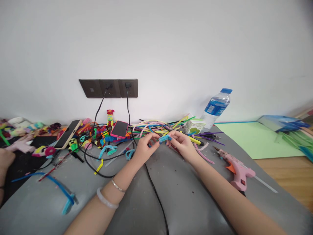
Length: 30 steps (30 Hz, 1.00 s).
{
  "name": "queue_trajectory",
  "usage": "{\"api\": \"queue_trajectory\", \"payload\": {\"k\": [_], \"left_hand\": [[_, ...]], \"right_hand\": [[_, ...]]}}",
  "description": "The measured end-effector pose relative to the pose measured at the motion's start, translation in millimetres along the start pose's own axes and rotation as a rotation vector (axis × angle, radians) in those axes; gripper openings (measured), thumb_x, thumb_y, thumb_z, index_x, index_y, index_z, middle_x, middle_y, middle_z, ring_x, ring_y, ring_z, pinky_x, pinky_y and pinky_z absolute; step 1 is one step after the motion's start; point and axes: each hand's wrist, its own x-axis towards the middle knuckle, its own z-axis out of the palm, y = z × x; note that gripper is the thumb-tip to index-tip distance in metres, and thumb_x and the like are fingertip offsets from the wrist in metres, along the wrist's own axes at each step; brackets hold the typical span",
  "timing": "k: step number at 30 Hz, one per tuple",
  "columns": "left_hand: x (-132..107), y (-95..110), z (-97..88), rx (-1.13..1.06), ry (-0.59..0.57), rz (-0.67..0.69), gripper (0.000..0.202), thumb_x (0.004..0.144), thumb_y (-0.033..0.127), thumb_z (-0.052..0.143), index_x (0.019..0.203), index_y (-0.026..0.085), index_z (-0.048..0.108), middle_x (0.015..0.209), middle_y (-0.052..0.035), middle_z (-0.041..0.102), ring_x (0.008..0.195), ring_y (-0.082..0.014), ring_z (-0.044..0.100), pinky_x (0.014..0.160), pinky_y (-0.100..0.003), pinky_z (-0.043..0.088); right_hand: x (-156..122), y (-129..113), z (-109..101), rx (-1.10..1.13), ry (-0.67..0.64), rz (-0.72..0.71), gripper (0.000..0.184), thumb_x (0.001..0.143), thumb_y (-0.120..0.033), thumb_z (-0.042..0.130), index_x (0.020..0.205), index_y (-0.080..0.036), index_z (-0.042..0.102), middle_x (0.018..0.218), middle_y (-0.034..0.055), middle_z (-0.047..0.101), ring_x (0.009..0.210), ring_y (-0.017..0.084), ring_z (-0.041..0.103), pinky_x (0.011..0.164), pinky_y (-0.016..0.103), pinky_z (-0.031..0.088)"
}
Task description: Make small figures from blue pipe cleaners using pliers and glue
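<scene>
Light-blue pipe-cleaner piece, folded: centre of the frame, held above a grey tabletop. Left hand: thumb and fingertips pinching the piece's left end; bangle and bracelet at the wrist. Right hand: thumb and finger pinching its right end.

Behind the hands: loose pipe cleaners, mixed colours; green-and-white box, right of centre; water bottle, blue cap, tilted, beside the box.

Right of the frame: pink glue gun, on its side, clear stick protruding; pale-green sheet.

Left of centre: pink-edged phone, dark screen; red-and-yellow bear figure, just behind it; second phone, further left, propped at a slant.

Lower left: blue pipe cleaner, bent. Left edge: another person's hand, partly cut off.
</scene>
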Motion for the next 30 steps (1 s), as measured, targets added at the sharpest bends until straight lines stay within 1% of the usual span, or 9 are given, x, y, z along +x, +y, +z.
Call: {"api": "queue_trajectory", "payload": {"k": [7, 10, 13, 17, 22, 26, 30], "left_hand": [[0.5, -0.2, -0.6, -0.012, 0.02, -0.024, 0.015, 0.08, 0.017, 0.057, 0.094, 0.018, 0.062, 0.091, -0.0043, 0.068, 0.076, -0.0136, 0.063, 0.055, -0.02, 0.043], [0.4, -0.2, -0.9, -0.008, 0.014, -0.026, 0.014, 0.081, 0.017, 0.056, 0.094, 0.018, 0.062, 0.093, -0.0049, 0.068, 0.076, -0.0136, 0.062, 0.055, -0.021, 0.043], [0.5, 1.1, -0.9, -0.006, 0.013, -0.029, 0.014, 0.081, 0.017, 0.055, 0.094, 0.018, 0.062, 0.094, -0.0051, 0.069, 0.077, -0.0138, 0.063, 0.055, -0.021, 0.044], [0.5, 3.4, -1.2, -0.011, 0.018, -0.033, 0.014, 0.081, 0.016, 0.054, 0.092, 0.018, 0.062, 0.092, -0.0052, 0.068, 0.076, -0.0138, 0.062, 0.055, -0.021, 0.043], [0.1, 3.4, -1.7, -0.011, 0.001, -0.037, 0.015, 0.081, 0.015, 0.054, 0.093, 0.018, 0.061, 0.092, -0.0049, 0.068, 0.077, -0.0137, 0.062, 0.055, -0.02, 0.043], [0.2, 3.1, -2.0, -0.016, -0.011, -0.041, 0.015, 0.082, 0.018, 0.055, 0.095, 0.018, 0.062, 0.094, -0.0055, 0.068, 0.077, -0.0141, 0.062, 0.055, -0.021, 0.043], [0.1, 3.4, -1.8, -0.004, -0.052, -0.053, 0.016, 0.083, 0.021, 0.057, 0.097, 0.018, 0.064, 0.094, -0.0057, 0.07, 0.076, -0.015, 0.062, 0.056, -0.022, 0.045]], "right_hand": [[1.5, -0.1, -0.7, -0.028, 0.025, -0.008, 0.039, 0.076, -0.057, 0.07, 0.083, -0.021, 0.058, 0.064, 0.0007, 0.062, 0.054, 0.013, 0.052, 0.051, 0.025, 0.039], [1.0, 0.8, -2.1, -0.057, 0.05, 0.008, 0.04, 0.076, -0.059, 0.068, 0.086, -0.021, 0.058, 0.059, 0.0, 0.062, 0.051, 0.013, 0.051, 0.049, 0.026, 0.037], [0.9, 2.8, -3.8, -0.067, 0.06, 0.046, 0.038, 0.079, -0.056, 0.066, 0.089, -0.02, 0.057, 0.05, -0.0023, 0.06, 0.044, 0.012, 0.047, 0.047, 0.025, 0.035], [2.1, 4.0, -4.2, -0.061, 0.072, 0.104, 0.034, 0.078, -0.051, 0.066, 0.088, -0.02, 0.056, 0.047, -0.0036, 0.059, 0.041, 0.01, 0.044, 0.045, 0.023, 0.032], [2.4, 2.1, -3.2, -0.053, 0.032, 0.156, 0.032, 0.077, -0.048, 0.066, 0.087, -0.02, 0.053, 0.047, -0.0041, 0.059, 0.04, 0.01, 0.043, 0.046, 0.023, 0.031], [1.5, 1.4, -2.7, -0.044, 0.009, 0.16, 0.034, 0.078, -0.05, 0.065, 0.087, -0.02, 0.052, 0.045, -0.0053, 0.056, 0.04, 0.01, 0.042, 0.046, 0.024, 0.031], [1.3, 1.2, -2.4, -0.049, -0.021, 0.147, 0.036, 0.078, -0.054, 0.064, 0.086, -0.021, 0.052, 0.045, -0.0052, 0.056, 0.039, 0.01, 0.043, 0.046, 0.025, 0.032]]}}
